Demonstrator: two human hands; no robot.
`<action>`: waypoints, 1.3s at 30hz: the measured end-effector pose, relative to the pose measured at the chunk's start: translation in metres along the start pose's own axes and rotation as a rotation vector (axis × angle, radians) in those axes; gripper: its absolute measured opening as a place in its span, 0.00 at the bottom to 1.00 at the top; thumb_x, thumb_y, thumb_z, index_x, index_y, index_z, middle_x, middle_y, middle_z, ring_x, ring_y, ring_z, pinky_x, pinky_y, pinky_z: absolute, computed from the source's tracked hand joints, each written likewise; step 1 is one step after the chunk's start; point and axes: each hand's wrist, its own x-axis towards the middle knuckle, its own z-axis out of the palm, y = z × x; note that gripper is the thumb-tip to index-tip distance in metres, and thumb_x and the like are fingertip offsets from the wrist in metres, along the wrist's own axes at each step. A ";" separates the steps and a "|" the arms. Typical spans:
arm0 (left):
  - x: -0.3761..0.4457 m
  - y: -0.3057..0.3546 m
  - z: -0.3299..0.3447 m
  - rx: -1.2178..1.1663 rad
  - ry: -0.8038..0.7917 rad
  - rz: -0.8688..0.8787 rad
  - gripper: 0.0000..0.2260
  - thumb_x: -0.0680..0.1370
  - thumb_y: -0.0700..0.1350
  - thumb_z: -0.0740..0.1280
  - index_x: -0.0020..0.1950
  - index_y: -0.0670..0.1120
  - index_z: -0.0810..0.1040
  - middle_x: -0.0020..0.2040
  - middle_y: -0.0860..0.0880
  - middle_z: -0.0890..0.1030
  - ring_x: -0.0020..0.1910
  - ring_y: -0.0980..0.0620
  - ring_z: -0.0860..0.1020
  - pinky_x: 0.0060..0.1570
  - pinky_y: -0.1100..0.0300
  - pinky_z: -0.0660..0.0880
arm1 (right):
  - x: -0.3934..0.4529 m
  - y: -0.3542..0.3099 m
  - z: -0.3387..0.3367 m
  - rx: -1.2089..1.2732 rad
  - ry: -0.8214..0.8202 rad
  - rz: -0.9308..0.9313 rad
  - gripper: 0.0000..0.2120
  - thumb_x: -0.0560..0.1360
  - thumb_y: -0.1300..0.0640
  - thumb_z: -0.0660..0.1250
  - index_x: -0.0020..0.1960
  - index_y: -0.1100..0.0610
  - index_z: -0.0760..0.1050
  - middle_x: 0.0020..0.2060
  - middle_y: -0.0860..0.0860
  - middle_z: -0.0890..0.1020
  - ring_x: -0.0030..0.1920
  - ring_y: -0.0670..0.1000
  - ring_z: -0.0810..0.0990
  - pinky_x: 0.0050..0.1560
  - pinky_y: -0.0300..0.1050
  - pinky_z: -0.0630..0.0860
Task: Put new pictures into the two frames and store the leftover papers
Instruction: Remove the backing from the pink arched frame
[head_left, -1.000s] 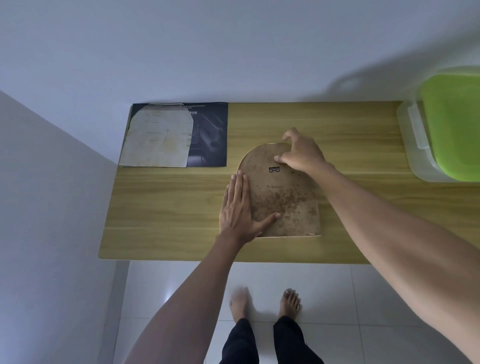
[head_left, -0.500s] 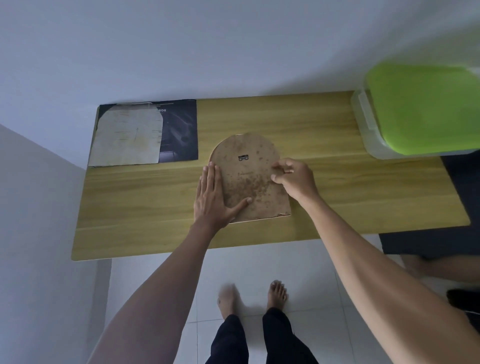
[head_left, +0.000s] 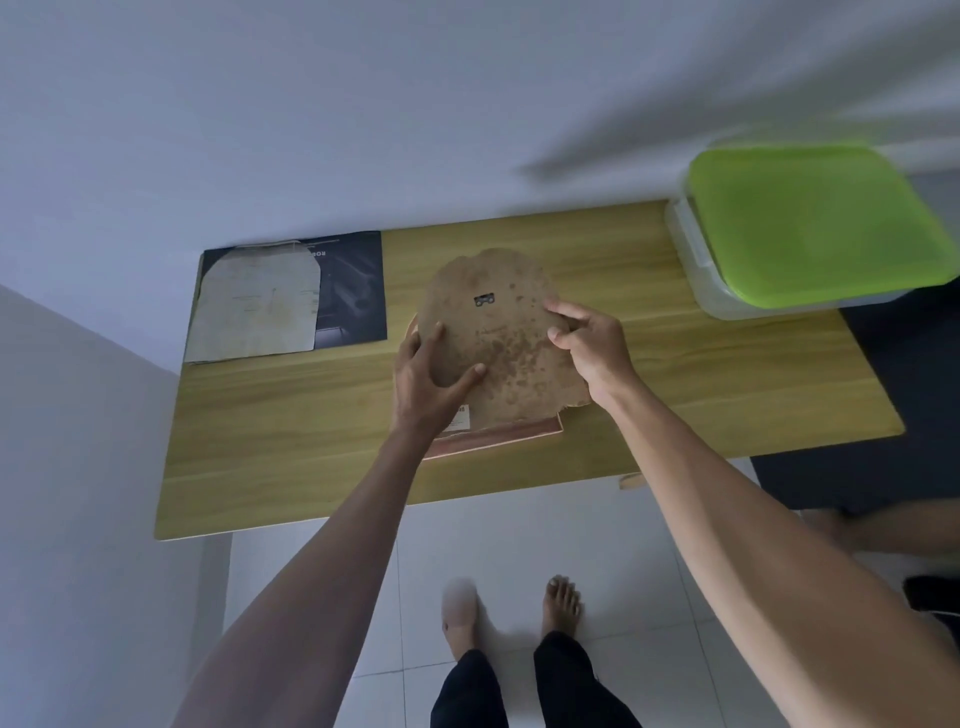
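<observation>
Backing board (head_left: 498, 332) lifted between both hands (head_left: 426, 379), above frame (head_left: 498, 434).

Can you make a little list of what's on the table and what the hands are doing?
table: wooden
backing board: brown, arched, stained, lifted off the frame
frame: pinkish, flat under the board
left hand: grips the board's left edge
right hand: pinches the board's right edge
dark sheet: far left corner
pale arched paper: lying on the dark sheet
box: clear, green lid, far right
</observation>
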 end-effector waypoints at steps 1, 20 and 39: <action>0.005 0.007 0.002 -0.011 0.009 0.001 0.38 0.70 0.61 0.77 0.75 0.48 0.71 0.75 0.44 0.67 0.74 0.45 0.66 0.71 0.47 0.70 | 0.001 -0.002 -0.005 -0.003 0.016 -0.009 0.23 0.75 0.72 0.68 0.64 0.53 0.81 0.61 0.49 0.82 0.45 0.33 0.82 0.42 0.27 0.76; 0.022 0.080 0.143 -0.053 -0.091 -0.221 0.34 0.66 0.47 0.82 0.70 0.45 0.77 0.63 0.44 0.78 0.60 0.44 0.79 0.60 0.46 0.78 | 0.036 0.048 -0.134 -0.271 0.228 0.101 0.29 0.75 0.64 0.73 0.74 0.49 0.73 0.71 0.54 0.75 0.62 0.48 0.77 0.47 0.30 0.71; 0.013 0.104 0.153 0.359 -0.040 -0.062 0.13 0.75 0.45 0.73 0.56 0.38 0.82 0.57 0.44 0.74 0.55 0.44 0.74 0.50 0.52 0.76 | 0.045 0.059 -0.115 -0.823 0.284 0.120 0.23 0.76 0.54 0.72 0.70 0.47 0.74 0.69 0.52 0.69 0.71 0.58 0.63 0.66 0.60 0.66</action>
